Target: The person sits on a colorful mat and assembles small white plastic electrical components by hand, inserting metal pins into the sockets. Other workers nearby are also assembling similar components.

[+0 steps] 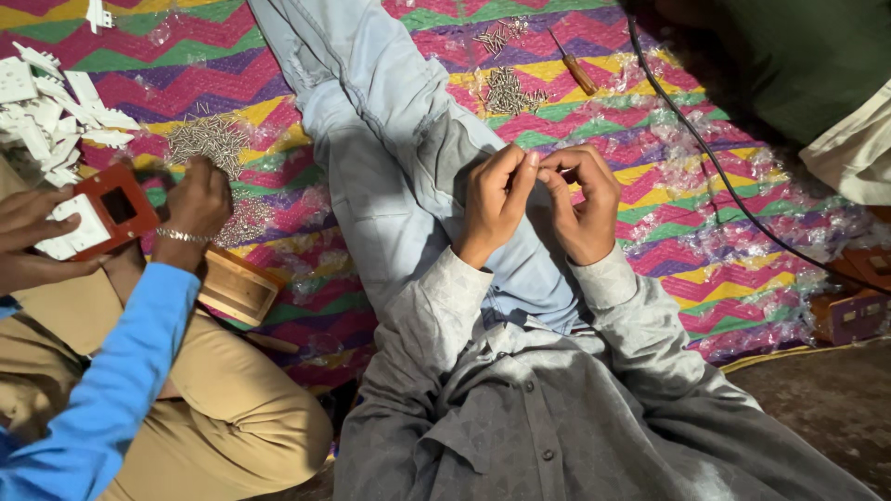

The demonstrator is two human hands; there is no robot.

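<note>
Two of your hands meet over your pale blue trouser leg (390, 176): your left hand (495, 199) and right hand (583, 202) press curled fingertips together, pinching something too small to tell. Beyond them lies a pile of small silver screws (509, 93) beside a wooden-handled screwdriver (574, 67); leftward, a co-worker's hand (197, 199) touches more screws

screws (509, 91) beyond hands (543, 199) — screwdriver (574, 67) just right, on mat (668, 199)
</note>
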